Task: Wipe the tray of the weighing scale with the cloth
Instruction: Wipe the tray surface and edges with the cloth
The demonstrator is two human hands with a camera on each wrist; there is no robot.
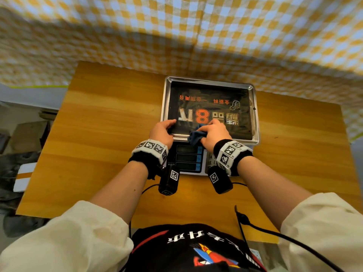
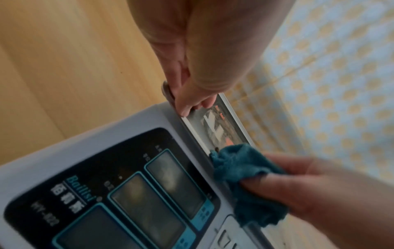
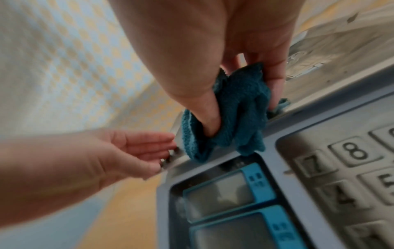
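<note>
Your left hand [image 1: 162, 130] pinches the tray [image 1: 255, 114] at its near-left corner | right hand [image 1: 213, 132] clutches bunched cloth [image 1: 194, 137] on near rim | steady tray, wipe across with light pressure.

The tray [image 1: 256, 114] is shiny bare metal, lined with a glossy black printed plastic sheet [image 1: 210, 112]. The cloth [image 3: 236, 107] is teal, nubbly terry. The scale [image 2: 136, 121] has a smooth grey plastic body and glossy display windows [image 2: 147, 210]. The table [image 1: 102, 118] is smooth, satin wood.
</note>
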